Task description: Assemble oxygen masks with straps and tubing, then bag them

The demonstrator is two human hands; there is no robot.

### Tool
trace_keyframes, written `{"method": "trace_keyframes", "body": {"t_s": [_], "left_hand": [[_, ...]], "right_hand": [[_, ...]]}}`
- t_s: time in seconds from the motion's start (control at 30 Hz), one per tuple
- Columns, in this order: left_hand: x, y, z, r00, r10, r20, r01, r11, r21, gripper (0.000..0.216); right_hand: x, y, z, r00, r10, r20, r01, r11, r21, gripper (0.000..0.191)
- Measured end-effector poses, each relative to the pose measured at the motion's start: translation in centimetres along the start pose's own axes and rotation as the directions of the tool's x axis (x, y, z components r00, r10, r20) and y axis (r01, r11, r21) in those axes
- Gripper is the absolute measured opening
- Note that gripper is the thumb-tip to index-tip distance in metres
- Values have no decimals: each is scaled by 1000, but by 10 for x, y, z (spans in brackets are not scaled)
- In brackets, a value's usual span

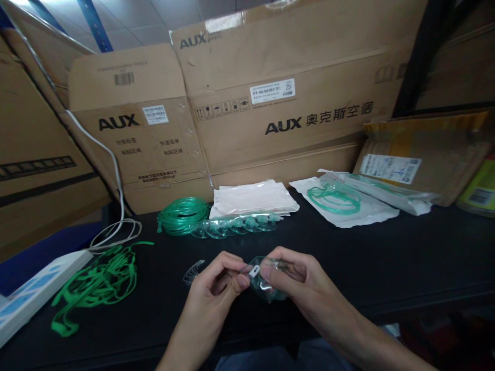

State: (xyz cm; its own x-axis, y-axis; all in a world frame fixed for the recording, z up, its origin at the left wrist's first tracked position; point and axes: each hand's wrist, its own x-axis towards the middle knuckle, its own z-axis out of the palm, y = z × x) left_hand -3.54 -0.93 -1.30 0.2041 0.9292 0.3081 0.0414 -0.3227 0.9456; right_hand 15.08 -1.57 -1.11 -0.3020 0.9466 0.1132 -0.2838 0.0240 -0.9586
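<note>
Black table (386,268) across the frame, with a big cardboard box (309,67) behind it: "AUX" twice, "奥克斯空调", and a white label (273,91) starting "KFR-" with "25" at right, rest too small. Smaller cardboard box (131,139) to its left: "AUX" again, "粘贴区域" twice, a barcode on the upper flap. Brown parcel (425,149) at right, its shipping label unreadable. White power strip (42,288) at left, then tangled green straps (100,283) beside it. White packets (255,198) piled at the back; coiled green tube (183,214) just left of them. Right hand (294,273) grasps a clear mask (270,291) at front center, above the table's near side; left hand (222,283) pinches at the mask's left edge, next to a small white clip (254,271); can't tell if it grips the clip too.
</note>
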Motion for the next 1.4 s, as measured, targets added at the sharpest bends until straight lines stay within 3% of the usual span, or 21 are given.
{"method": "trace_keyframes", "body": {"t_s": [0.2,0.77,1.23,1.4], "left_hand": [[-1,0,0,1000,12,1,-12,998,67,19],[-1,-1,-2,999,8,40,-15,986,165,18],[-5,1,-2,999,-44,22,37,963,267,26],[-2,5,4,999,-41,31,31,966,257,27]], "right_hand": [[-2,-2,-1,999,-29,-22,27,995,-99,36],[-3,-8,-8,999,-33,10,35,987,-155,28],[-3,-12,-12,997,-38,62,46,990,-136,29],[-1,-10,-12,995,-10,97,10,1000,7,25]]}}
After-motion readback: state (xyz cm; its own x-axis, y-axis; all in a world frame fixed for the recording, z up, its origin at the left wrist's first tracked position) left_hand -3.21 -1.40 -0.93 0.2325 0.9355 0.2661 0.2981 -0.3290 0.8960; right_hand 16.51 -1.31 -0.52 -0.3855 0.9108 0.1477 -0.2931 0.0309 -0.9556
